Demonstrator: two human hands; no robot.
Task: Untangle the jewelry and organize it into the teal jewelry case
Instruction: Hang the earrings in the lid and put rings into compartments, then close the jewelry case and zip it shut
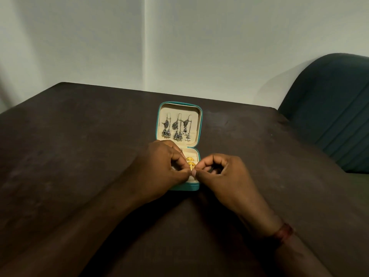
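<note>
The left hand (161, 168) and right hand (223, 176) meet over the near half of the case (187, 187), pinching a ring (192, 167), and block it from the front. Beyond them the open lid with its earrings (177, 128) lies uncovered. Bare table (79, 146) spreads wide on either side. A chair (335, 108) stands off to the right.

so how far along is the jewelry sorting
Nearly done, it seems. Done: silver earrings hang in a row inside the lid of the open case, and two gold rings sit in its lower tray. In hand: the left hand and right hand both pinch a third ring just over that tray. Left: probably seating that ring; the left hand hides part of the tray.
</note>
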